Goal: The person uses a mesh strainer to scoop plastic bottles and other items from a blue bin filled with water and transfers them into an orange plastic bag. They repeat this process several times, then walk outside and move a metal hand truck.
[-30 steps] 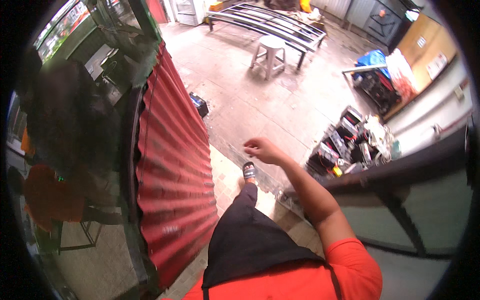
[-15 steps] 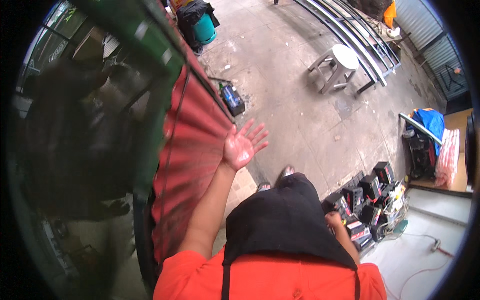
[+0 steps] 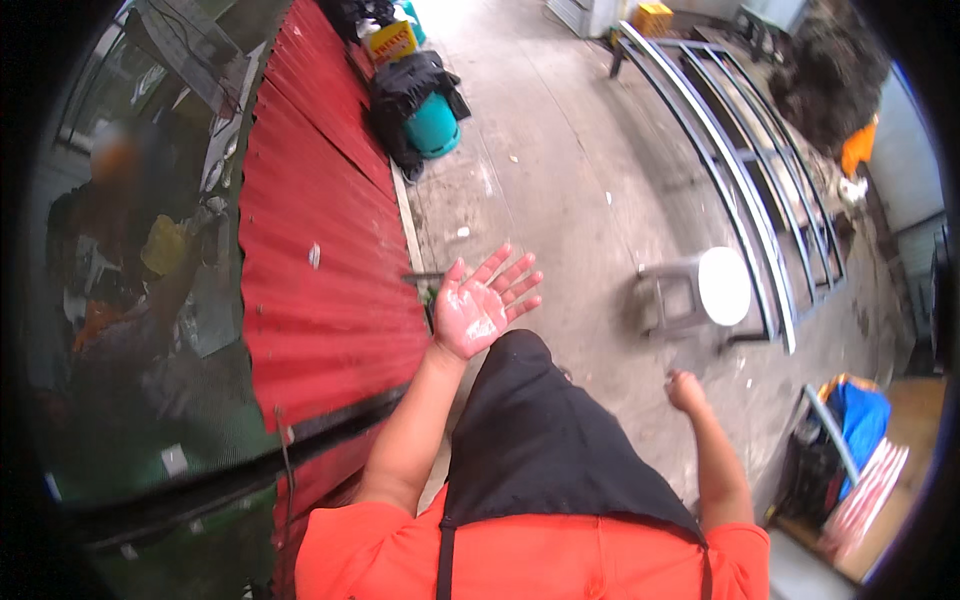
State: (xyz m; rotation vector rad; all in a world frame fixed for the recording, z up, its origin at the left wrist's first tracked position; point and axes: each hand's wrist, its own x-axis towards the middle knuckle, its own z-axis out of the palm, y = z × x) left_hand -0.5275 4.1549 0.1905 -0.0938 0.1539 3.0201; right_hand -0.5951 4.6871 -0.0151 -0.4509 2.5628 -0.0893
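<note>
My left hand [image 3: 475, 312] is held out palm up, its fingers spread. A white, shiny smear [image 3: 481, 328] lies on the palm, and the hand grips nothing. Beside it stands a red corrugated metal sheet wall [image 3: 330, 240]. Off to the right, my right hand [image 3: 684, 390] hangs over the concrete floor with its fingers curled in; no object shows in it. The nearest thing beyond that hand is a stool [image 3: 724, 287] with a round white top. A black apron [image 3: 560, 440] covers my front.
A long metal frame [image 3: 740, 170] lies at the far right. Past the red wall stands a teal gas cylinder [image 3: 434, 128] under black plastic. A blue bundle [image 3: 858, 432] and a red-and-white striped roll [image 3: 866, 500] sit at the lower right. Dark netting [image 3: 170, 380] rises on the left.
My view has moved forward along the red wall; the black boxes at the right have left the picture. My right arm has swung forward. The left palm stays open and raised.
</note>
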